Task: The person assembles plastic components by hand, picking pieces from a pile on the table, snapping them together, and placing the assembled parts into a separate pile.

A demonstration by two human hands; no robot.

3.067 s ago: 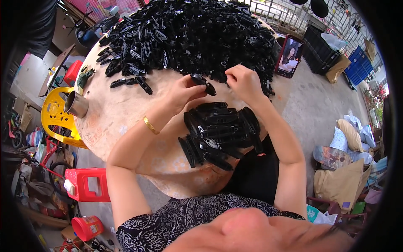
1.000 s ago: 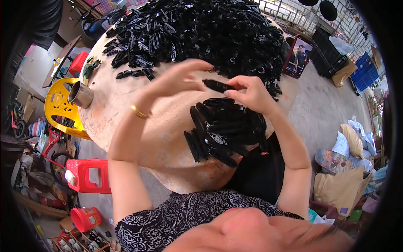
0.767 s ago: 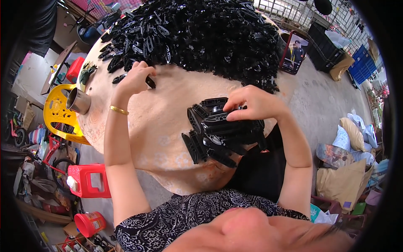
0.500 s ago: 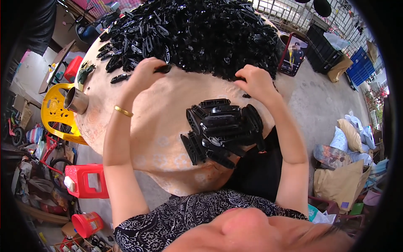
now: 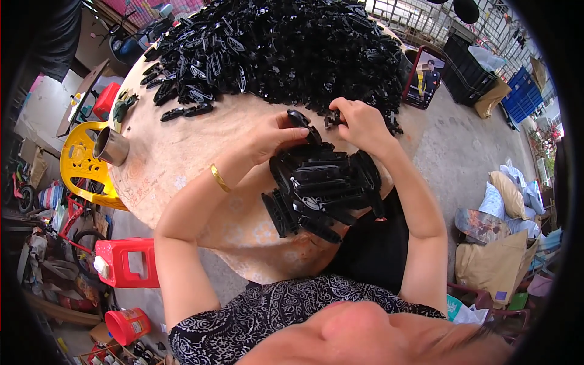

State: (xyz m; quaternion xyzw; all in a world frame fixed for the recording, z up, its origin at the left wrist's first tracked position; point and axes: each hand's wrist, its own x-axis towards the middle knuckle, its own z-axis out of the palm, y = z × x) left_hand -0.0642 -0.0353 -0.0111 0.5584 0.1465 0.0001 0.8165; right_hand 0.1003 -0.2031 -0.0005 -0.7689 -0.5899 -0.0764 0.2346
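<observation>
Black plastic parts cover the far half of a round table (image 5: 182, 176), and two bare hands work at the near edge of the heap.

From the head camera, the left hand (image 5: 271, 137) pinches one black plastic piece (image 5: 302, 121) between thumb and fingers, just above a stacked bundle of black pieces (image 5: 322, 191) lying at the table's near rim. The right hand (image 5: 359, 121) has its fingers closed on a small black part (image 5: 331, 118) at the edge of the big pile (image 5: 274, 48); that pile is too dense to count. One metal cup (image 5: 111, 146) stands at the table's left edge. One yellow chair (image 5: 79, 161), one red jug-shaped container (image 5: 128, 261) and one red bucket (image 5: 128, 325) stand on the floor, one blue crate (image 5: 523, 94) at upper right. Labels are too small to make out.
</observation>
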